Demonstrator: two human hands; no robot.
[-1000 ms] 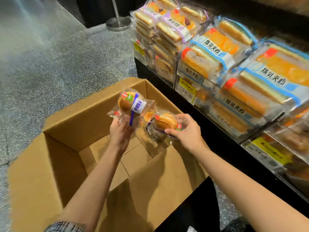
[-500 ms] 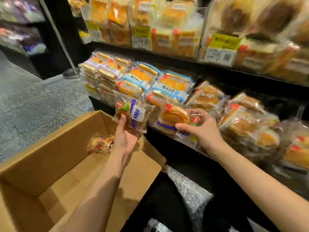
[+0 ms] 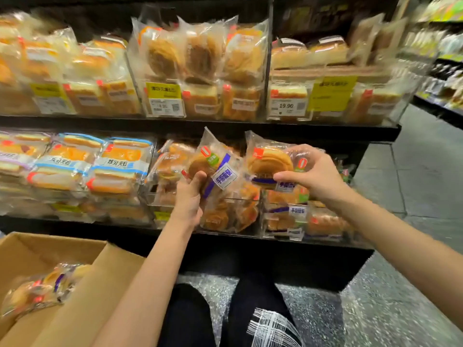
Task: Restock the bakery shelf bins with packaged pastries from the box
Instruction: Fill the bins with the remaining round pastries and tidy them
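Head view: my left hand (image 3: 188, 196) is up at the lower shelf, fingers curled around a wrapped pastry (image 3: 217, 171) with a purple stripe, tilted in front of the clear bin (image 3: 225, 214). My right hand (image 3: 309, 175) pinches a second wrapped pastry (image 3: 269, 161), thumb under, fingers over the top, just above the next bin (image 3: 288, 219) to the right. Down at bottom left, the cardboard box (image 3: 82, 296) sits open with more packaged pastries (image 3: 37, 291) lying inside.
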